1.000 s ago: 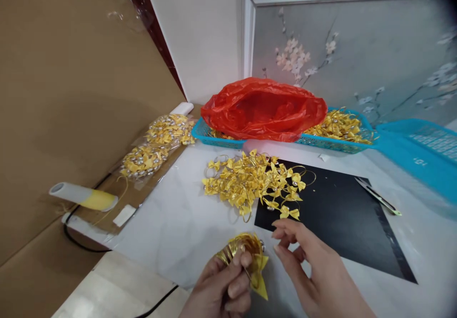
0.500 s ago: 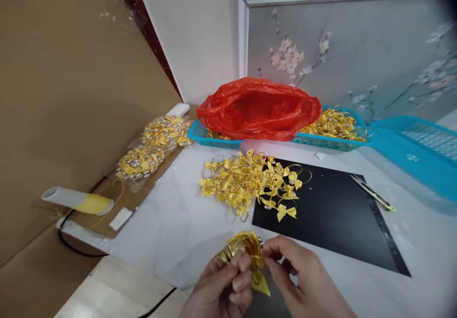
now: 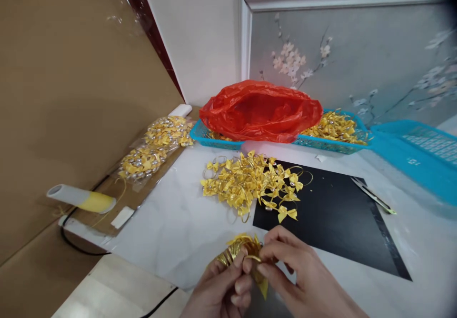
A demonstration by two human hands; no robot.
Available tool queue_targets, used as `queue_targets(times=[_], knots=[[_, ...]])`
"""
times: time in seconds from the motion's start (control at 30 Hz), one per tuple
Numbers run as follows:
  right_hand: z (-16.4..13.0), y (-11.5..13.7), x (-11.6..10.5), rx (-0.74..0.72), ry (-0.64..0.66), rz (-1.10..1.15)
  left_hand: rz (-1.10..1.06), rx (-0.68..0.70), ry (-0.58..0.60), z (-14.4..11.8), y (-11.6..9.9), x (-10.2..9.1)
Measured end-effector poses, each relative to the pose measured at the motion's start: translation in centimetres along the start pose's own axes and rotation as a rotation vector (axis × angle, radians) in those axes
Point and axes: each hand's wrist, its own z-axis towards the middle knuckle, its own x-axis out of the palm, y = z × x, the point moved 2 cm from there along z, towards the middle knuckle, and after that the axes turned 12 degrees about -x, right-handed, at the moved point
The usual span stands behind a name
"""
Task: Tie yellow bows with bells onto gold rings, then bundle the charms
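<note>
My left hand [image 3: 223, 289] has its fingers [image 3: 238, 284] closed around a stack of gold ribbon loops [image 3: 238, 251], low in the view at the near edge of the counter [image 3: 171, 227]. My right hand [image 3: 303, 280] meets it from the right, with thumb and first finger pinching one bow at the top of that stack. I think the grip is a small one. If the pinch slides, the thin ring can spring open and the whole stack may fan out of my left hand. A yellow tail hangs under my fingers, and it could catch and bend.

Just beyond my hands lies the loose pile of gold bows [image 3: 250, 184], half on the black mat [image 3: 332, 218]. A dropped bow would fall among them and I could not tell it apart. The small cutter [image 3: 373, 195] lies on the right edge of the mat, well apart. Farther away stands the blue basket [image 3: 214, 139] with the red plastic bag [image 3: 260, 111].
</note>
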Motion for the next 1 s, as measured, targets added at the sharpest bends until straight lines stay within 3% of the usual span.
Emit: queue_targets(times=[0.13,0.2,0.33,0.4,0.53,0.73,1.0], knots=[[0.0,0.2,-2.4,-0.024,-0.092,-0.088,-0.006,0.063,-0.048,-0.3,-0.1,0.1],[0.0,0.4,-3.1,-0.119,-0.174,-0.234,-0.011,0.069,-0.068,-0.4,-0.1,0.3],[-0.3,0.6,-1.4,-0.419,-0.255,-0.633,-0.027,0.042,-0.079,-0.4,-0.2,0.5],[-0.5,0.4,0.2,-0.516,-0.238,-0.711,-0.029,0.033,-0.071,-0.3,-0.2,0.5],[-0.5,0.3,1.7,-0.54,-0.195,-0.686,-0.025,0.014,-0.057,-0.4,-0.1,0.5],[-0.4,0.3,1.2,-0.537,-0.106,-0.66,-0.008,0.031,-0.039,-0.6,-0.1,0.7],[-0.7,0.3,0.4,-0.586,-0.105,-0.518,0.193,0.123,-0.093,-0.8,0.5,0.6]])
